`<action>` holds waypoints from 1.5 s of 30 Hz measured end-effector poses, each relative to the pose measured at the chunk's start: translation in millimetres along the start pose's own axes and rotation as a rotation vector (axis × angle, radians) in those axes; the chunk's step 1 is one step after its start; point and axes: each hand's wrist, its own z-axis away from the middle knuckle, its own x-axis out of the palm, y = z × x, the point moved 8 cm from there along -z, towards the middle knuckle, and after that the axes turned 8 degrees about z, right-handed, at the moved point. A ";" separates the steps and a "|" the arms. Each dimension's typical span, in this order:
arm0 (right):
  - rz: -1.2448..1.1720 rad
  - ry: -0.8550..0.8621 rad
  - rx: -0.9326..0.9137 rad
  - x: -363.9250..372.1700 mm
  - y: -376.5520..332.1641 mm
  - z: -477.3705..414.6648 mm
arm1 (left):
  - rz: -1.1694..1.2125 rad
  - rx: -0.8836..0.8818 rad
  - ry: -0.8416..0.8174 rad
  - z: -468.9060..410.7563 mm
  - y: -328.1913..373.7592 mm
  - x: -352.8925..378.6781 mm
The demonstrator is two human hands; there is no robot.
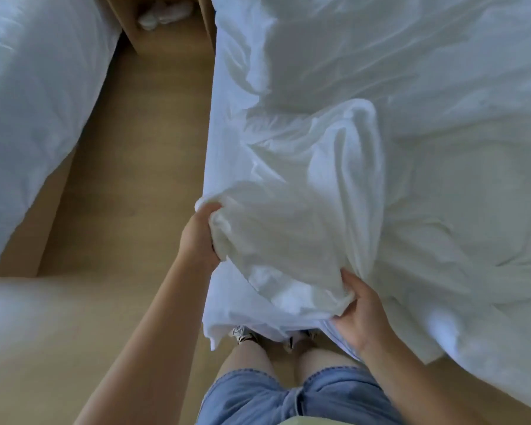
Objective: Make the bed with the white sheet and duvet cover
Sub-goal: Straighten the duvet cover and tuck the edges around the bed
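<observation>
A rumpled white duvet cover [365, 154] lies over the bed, which fills the right side of the head view. Its near corner is bunched into a thick fold [276, 240] at the bed's foot. My left hand [196, 237] grips the left end of that bunch, fingers curled into the cloth. My right hand [362, 311] holds the bunch from below on the right, thumb on top of the fabric. A white sheet [224, 317] hangs under the bunch over the bed's edge.
A second bed with white bedding [34, 111] stands at the left. Between the two beds runs a strip of wooden floor [129, 185]. A wooden nightstand [163, 29] with white items on a shelf stands at the top. My legs and shoes are at the bed's foot.
</observation>
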 end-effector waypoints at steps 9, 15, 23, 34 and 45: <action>0.302 0.244 -0.078 18.6 78.8 -19.3 | -0.153 -0.059 -0.122 85.2 -50.8 -119.9; 0.233 0.394 -0.080 -7.8 147.7 -14.9 | -0.225 -0.057 0.200 66.7 -68.2 -274.5; 0.639 0.284 -0.011 -22.9 195.2 -24.4 | -1.208 -0.097 0.025 -49.0 -142.6 -268.4; 0.579 0.157 -0.002 -38.7 216.2 -55.3 | -1.159 -0.326 -0.318 -95.8 -181.3 -186.3; 0.211 0.144 -0.173 3.8 177.3 -45.4 | -1.266 0.301 0.437 -94.8 5.0 -308.2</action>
